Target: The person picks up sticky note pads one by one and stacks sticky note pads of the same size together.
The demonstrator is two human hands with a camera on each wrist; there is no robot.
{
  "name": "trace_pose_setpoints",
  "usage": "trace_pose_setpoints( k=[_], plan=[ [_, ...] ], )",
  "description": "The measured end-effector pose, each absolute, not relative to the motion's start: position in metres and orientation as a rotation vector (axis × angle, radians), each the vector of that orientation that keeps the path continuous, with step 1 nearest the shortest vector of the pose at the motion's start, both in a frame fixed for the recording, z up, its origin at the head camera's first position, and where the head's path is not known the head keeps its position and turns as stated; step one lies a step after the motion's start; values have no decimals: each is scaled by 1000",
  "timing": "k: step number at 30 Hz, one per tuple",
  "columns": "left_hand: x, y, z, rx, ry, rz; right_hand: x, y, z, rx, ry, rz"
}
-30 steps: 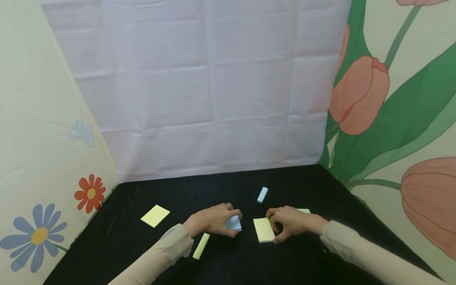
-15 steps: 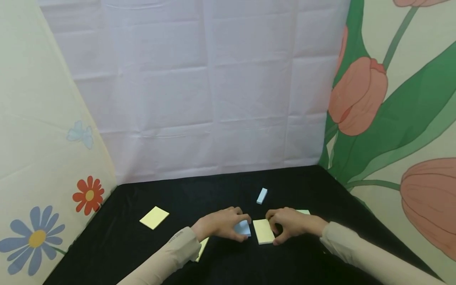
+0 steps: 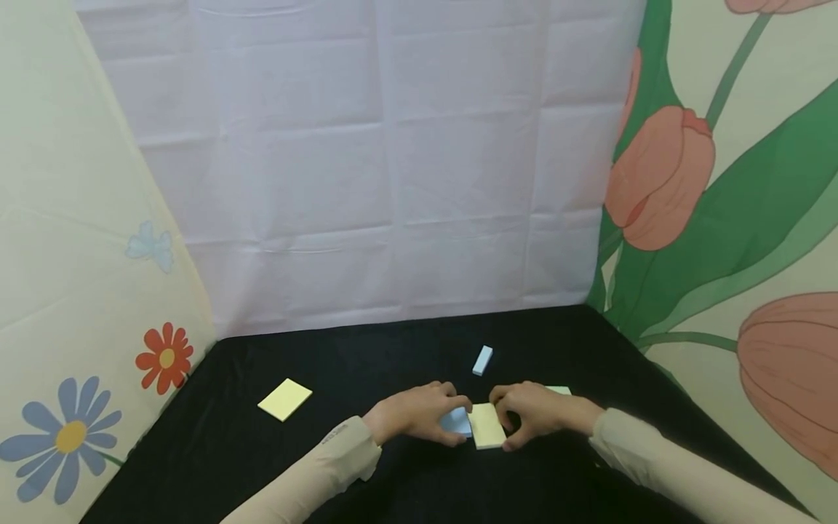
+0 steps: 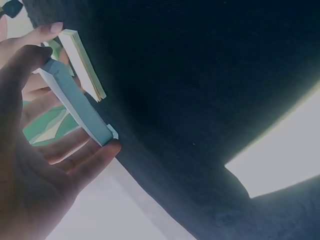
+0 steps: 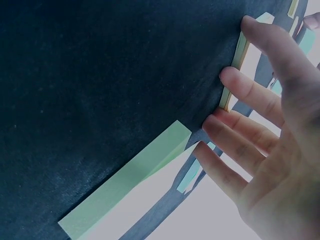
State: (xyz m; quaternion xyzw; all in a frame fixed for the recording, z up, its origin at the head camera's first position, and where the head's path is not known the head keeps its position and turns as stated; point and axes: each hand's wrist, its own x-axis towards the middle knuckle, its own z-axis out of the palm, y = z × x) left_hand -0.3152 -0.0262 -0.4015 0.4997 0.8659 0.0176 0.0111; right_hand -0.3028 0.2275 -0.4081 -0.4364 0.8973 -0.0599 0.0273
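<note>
In the head view my left hand (image 3: 419, 413) grips a blue sticky-note pad (image 3: 457, 422), thumb near and fingers far. The left wrist view shows this blue pad (image 4: 80, 102) spanned between thumb and fingertips. Right beside it lies a pale yellow sticky-note pad (image 3: 487, 426), their edges nearly meeting. My right hand (image 3: 533, 407) holds the yellow pad along its right side, with thumb and index finger at its corners. In the right wrist view the fingertips rest along the yellow pad's edge (image 5: 241, 52).
Behind the right hand lies a green pad (image 3: 559, 389), large in the right wrist view. A narrow light blue pad (image 3: 482, 360) sits farther back. Another yellow pad (image 3: 284, 399) lies to the left on the black cloth (image 3: 366, 356). Printed curtains flank the table.
My left hand has moved right with the blue pad, bringing it up beside the yellow pad. A narrow yellow pad is now hidden behind the left sleeve. The right hand stays put.
</note>
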Motion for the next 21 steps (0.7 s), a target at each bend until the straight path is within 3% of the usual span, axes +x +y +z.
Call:
trace_pose_setpoints(
  k=[21],
  plan=[
    [-317,-1,-408,1611,2712,0,-302,228,-410,-1379,2762,-222]
  ],
)
